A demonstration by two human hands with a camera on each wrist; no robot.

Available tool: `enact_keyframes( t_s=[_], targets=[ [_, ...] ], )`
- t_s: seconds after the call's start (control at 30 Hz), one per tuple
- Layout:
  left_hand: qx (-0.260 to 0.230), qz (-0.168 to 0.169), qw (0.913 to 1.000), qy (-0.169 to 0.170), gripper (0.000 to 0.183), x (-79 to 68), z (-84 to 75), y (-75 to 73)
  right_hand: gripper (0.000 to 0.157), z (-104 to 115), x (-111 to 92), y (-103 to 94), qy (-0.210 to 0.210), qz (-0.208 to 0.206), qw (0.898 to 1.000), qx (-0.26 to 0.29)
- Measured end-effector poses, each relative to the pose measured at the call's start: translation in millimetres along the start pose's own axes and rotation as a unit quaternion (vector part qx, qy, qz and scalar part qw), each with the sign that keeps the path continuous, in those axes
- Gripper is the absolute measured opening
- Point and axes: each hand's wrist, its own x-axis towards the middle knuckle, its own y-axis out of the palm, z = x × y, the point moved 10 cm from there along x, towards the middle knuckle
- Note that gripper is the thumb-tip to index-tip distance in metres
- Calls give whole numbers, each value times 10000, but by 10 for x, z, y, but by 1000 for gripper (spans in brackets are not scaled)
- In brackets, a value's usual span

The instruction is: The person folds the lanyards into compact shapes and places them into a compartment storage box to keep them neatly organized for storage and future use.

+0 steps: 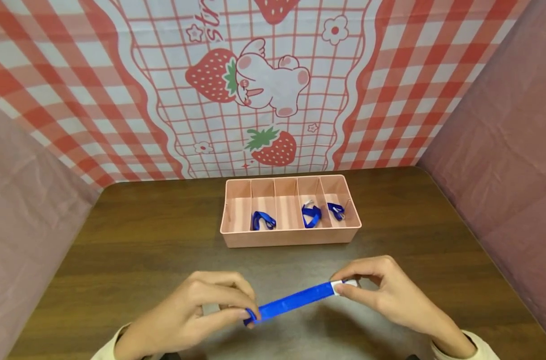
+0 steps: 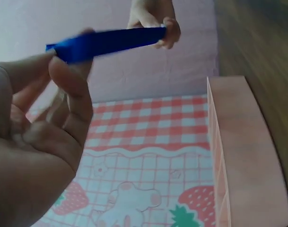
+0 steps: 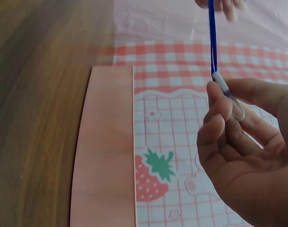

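Between the two hands a blue lanyard (image 1: 295, 300) is stretched flat above the table, in front of the box. My left hand (image 1: 209, 305) pinches its folded end between thumb and fingers; the left wrist view shows the blue strap (image 2: 115, 43) running from these fingertips to the other hand. At the opposite end my right hand (image 1: 385, 290) pinches the white end piece. In the right wrist view a pale clip (image 3: 229, 97) hangs from the strap between the thumb and fingers of the right hand (image 3: 248, 151).
Behind the hands stands a pink divided box (image 1: 291, 239) on the dark wooden table (image 1: 155, 240). Blue lanyards lie in three compartments: one left of centre (image 1: 263, 220), one right of centre (image 1: 312, 215), one far right (image 1: 336, 210). A strawberry-patterned cloth (image 1: 273, 80) hangs behind.
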Motion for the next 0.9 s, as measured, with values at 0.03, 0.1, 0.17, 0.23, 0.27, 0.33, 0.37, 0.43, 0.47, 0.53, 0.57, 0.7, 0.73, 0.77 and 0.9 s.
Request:
enact_keyframes(
  t_s=[0.03, 0.1, 0.17, 0.23, 0.27, 0.33, 0.37, 0.43, 0.47, 0.53, 0.57, 0.7, 0.73, 0.77, 0.9],
  targets=[
    [158, -102, 9998, -109, 22, -14, 30, -5, 23, 36, 2, 6, -157, -59, 9999, 4],
    [435, -310, 9977, -423, 24, -32, 87, -22, 26, 119, 5, 12, -499, -210, 9985, -31],
    [643, -481, 9936, -799, 27, -28, 141, -31, 29, 198, 11, 13, -792, -381, 9961, -110],
    [813, -612, 9898, -998, 29, 0, 162, -34, 31, 265, 22, 16, -978, -549, 9934, -243],
    [807, -679, 9887, -1066, 31, 19, 169, -32, 32, 293, 27, 17, -1027, -626, 9921, -349],
    [776, -794, 9875, -1123, 32, 71, 174, -19, 32, 340, 35, 18, -1056, -770, 9898, -564],
    [781, -824, 9873, -1113, 32, 101, 173, -5, 32, 354, 38, 19, -1007, -830, 9891, -689],
    [796, -837, 9881, -1013, 30, 169, 166, 38, 30, 382, 48, 30, -900, -909, 9879, -881],
    [838, -811, 9883, -983, 29, 203, 168, 65, 29, 395, 57, 40, -852, -925, 9876, -937],
    [946, -728, 9885, -932, 26, 267, 179, 123, 27, 425, 82, 67, -785, -922, 9880, -959],
    [980, -688, 9886, -912, 25, 296, 185, 150, 25, 442, 99, 85, -772, -902, 9886, -930],
    [1053, -643, 9888, -836, 23, 395, 200, 213, 22, 538, 187, 161, -931, -793, 9898, -727],
    [1069, -663, 9886, -824, 23, 418, 199, 219, 22, 560, 211, 177, -963, -766, 9900, -686],
    [1069, -685, 9886, -805, 23, 439, 196, 224, 21, 578, 236, 191, -977, -742, 9903, -649],
    [1095, -792, 9886, -663, 24, 508, 148, 232, 22, 647, 326, 220, -967, -710, 9913, -537]
  ],
)
